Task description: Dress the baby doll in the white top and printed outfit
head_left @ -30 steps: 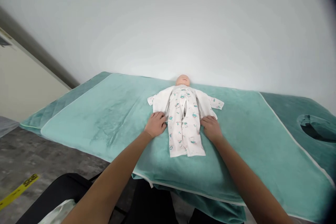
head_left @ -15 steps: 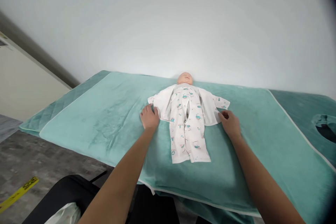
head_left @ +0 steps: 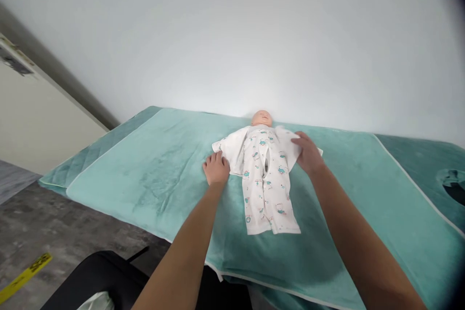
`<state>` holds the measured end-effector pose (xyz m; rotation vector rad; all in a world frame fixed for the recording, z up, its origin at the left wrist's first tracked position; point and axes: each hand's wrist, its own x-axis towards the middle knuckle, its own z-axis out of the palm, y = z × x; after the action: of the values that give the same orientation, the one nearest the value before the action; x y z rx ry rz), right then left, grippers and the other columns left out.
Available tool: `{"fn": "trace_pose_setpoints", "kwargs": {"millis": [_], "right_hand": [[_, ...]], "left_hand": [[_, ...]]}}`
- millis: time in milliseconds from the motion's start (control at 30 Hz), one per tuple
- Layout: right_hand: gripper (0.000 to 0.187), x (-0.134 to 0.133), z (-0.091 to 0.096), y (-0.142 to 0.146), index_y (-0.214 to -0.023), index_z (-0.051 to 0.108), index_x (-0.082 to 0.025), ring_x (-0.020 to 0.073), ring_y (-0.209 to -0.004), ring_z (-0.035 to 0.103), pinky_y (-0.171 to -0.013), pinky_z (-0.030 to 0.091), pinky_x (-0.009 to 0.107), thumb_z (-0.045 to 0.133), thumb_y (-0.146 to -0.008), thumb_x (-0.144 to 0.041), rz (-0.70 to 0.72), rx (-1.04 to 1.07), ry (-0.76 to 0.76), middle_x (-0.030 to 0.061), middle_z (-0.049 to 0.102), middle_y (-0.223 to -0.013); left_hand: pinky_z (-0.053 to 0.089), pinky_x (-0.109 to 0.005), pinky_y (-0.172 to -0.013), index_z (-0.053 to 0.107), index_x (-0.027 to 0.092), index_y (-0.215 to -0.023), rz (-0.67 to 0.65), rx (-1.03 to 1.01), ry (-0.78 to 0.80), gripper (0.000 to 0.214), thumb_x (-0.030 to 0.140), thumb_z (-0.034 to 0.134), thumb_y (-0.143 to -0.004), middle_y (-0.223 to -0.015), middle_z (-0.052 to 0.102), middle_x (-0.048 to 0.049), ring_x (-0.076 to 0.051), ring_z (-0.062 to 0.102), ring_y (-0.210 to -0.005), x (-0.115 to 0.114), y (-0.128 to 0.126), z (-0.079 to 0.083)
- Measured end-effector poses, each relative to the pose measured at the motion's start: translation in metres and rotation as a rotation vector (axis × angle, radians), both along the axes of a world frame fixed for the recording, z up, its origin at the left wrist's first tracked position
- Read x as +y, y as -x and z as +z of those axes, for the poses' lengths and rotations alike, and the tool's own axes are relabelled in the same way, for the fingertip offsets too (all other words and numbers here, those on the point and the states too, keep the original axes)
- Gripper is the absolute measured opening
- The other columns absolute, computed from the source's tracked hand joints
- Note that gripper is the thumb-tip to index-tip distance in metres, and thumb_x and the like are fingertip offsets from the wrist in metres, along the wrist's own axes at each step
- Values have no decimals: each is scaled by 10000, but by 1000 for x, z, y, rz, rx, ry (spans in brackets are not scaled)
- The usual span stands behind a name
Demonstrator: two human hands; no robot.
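Observation:
A baby doll (head_left: 262, 117) lies face up on a teal towel (head_left: 145, 174), its head toward the wall. White printed pants (head_left: 267, 189) cover its body and legs, and an open white jacket (head_left: 234, 147) is spread under it. My left hand (head_left: 216, 168) rests flat on the towel at the jacket's left edge, fingers apart. My right hand (head_left: 308, 152) lies on the jacket's right side and sleeve, fingers curled over the cloth.
The towel covers a darker green padded table (head_left: 417, 155) with a face hole (head_left: 454, 186) at the right. A white wall stands behind. Grey floor with a yellow tape strip (head_left: 23, 276) lies at the lower left, next to a black seat (head_left: 98, 276).
My right hand has moved up from beside the pants' waist to the right sleeve and onto the jacket's right side. My left hand shifted outward along the jacket's left edge.

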<state>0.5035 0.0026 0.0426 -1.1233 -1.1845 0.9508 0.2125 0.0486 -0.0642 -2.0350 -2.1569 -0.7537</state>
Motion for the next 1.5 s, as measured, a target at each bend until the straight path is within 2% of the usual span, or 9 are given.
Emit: {"fn": "trace_pose_setpoints", "kwargs": {"millis": [167, 400, 533, 700, 900, 1033, 1167, 1400, 1500], "right_hand": [[194, -11, 4, 23, -837, 653, -236, 273, -1121, 652, -898, 511, 402, 749, -748, -380, 343, -252, 73, 66, 719, -1173], [209, -10, -45, 15, -782, 627, -221, 100, -472, 502, -481, 390, 236, 657, -822, -425, -147, -5, -1, -31, 620, -590], [241, -15, -80, 13, -743, 613, -215, 85, -359, 366, -399, 280, 234, 649, -839, -434, -11, -34, 125, -77, 465, -422], [339, -19, -83, 2, -673, 578, -200, 75, -319, 319, -369, 188, 240, 599, -891, -458, 260, 64, 210, -46, 488, -393], [332, -4, -92, -7, -624, 511, -202, 66, -412, 350, -402, 276, 226, 658, -856, -389, -86, 541, -32, -43, 488, -502], [301, 4, -96, -12, -683, 508, -214, 74, -462, 366, -421, 336, 222, 676, -819, -423, -124, 672, -51, -55, 462, -564], [299, 3, -94, -10, -698, 520, -212, 91, -538, 429, -471, 396, 231, 708, -796, -423, -111, 614, -28, -39, 492, -634], [296, 11, -93, -10, -696, 519, -221, 115, -573, 466, -533, 433, 260, 674, -807, -446, -86, 544, 37, -23, 510, -664], [267, 15, -92, -9, -717, 533, -219, 118, -588, 479, -547, 428, 256, 644, -837, -429, -57, 494, 64, -17, 529, -683]], "left_hand": [[360, -465, -981, 582, 206, -1324, -19, -1, -13, 414, 280, 393, -964, -1302, 643, -134, -312, 524, -1208, -1, 0, 3], [368, -472, -967, 564, 186, -1325, -9, -10, -28, 412, 287, 387, -967, -1286, 656, -119, -310, 530, -1196, 1, 0, 0], [374, -465, -977, 567, 180, -1320, 13, -15, -28, 414, 313, 401, -965, -1281, 648, -126, -303, 538, -1192, 1, -1, -1], [396, -465, -971, 629, 166, -1190, 49, -6, 3, 371, 388, 447, -955, -1246, 637, -143, -311, 549, -1168, 1, -3, 7], [405, -444, -973, 602, 171, -1046, 51, -70, 36, 261, 327, 406, -974, -1085, 665, -136, -298, 583, -1113, 0, 0, 11], [453, -386, -888, 543, 195, -993, 9, -452, 1, 251, 396, 394, -983, -915, 645, -69, -238, 620, -906, 8, -5, 15], [479, -310, -777, 508, 224, -941, -135, -774, -106, 267, 451, 374, -985, -864, 593, -26, -182, 579, -827, 13, -35, 44], [470, -359, -879, 601, 251, -804, -844, -341, 234, 145, 374, 591, -880, -881, 683, -51, -234, 631, -915, -23, -85, 104], [471, -325, -729, 617, 250, -746, -955, -364, 364, 219, 390, 555, -903, -776, 688, -28, -207, 632, -764, -26, -88, 120]]}}
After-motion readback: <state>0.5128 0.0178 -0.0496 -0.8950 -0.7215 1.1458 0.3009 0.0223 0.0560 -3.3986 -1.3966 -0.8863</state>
